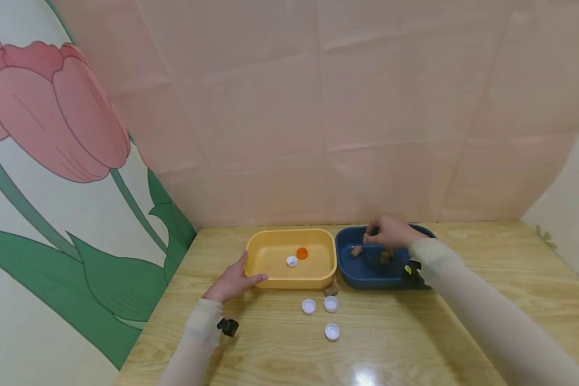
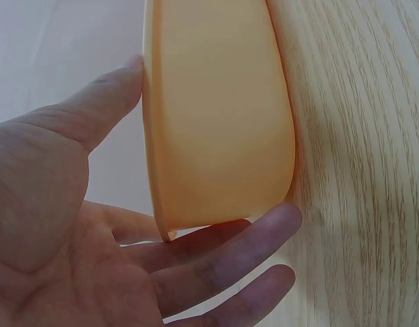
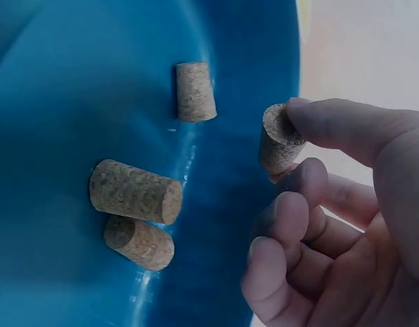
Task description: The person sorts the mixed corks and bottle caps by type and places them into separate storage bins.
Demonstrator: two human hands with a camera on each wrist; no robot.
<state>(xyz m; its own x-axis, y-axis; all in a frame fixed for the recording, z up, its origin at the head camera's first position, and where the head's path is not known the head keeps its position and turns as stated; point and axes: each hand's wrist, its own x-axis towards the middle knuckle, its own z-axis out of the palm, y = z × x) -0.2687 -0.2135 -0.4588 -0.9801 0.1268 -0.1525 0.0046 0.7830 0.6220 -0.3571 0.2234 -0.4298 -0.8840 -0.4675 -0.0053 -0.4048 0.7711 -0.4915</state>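
Observation:
My right hand (image 1: 393, 232) is over the far part of the blue basin (image 1: 366, 281), pinching a cork stopper (image 3: 280, 142) between thumb and forefinger. Several more corks lie on the basin floor: a single cork (image 3: 195, 92) and, lower in the right wrist view, a larger cork (image 3: 135, 192) against a smaller one (image 3: 140, 242). At the left end of the yellow basin (image 1: 289, 283), my left hand (image 1: 234, 281) touches the rim with its thumb, its loosely extended fingers along the outer wall. Inside that basin are an orange bottle cap (image 1: 302, 253) and a white bottle cap (image 1: 291, 261).
Three white caps lie on the wooden table (image 1: 270, 343) in front of the basins, the nearest cap (image 1: 332, 332) apart from the other two. A brown piece (image 1: 331, 290) sits by the yellow basin's front right corner. Behind stands a pink-covered wall (image 1: 318, 134).

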